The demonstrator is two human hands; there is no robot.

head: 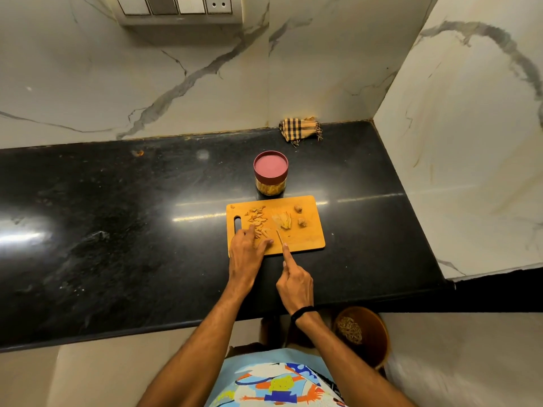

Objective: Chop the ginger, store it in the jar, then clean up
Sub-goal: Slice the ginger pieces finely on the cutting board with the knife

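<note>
My left fingers are bent into a claw and bunch the ginger strips under their tips, thumb tucked to the side, so the pile stays put and no fingertip lies in the blade's path. My right fingers are wrapped around the handle of the knife, with the forefinger laid straight along its spine to steer the point. The blade sits just to the right of my left thumb, over the near part of the wooden cutting board. Beyond the knife tip lies a small fan of pale ginger slices. Further right of that sit two uncut ginger chunks, parked out of the way until I want them. The jar stands on the black tabletop just past the board's far edge, straight ahead of my fingers, its maroon lid on (I judge storing is a good way off, since chopping is plainly unfinished). A checked cloth waits by the wall far beyond, presumably for the wipe-down.
</note>
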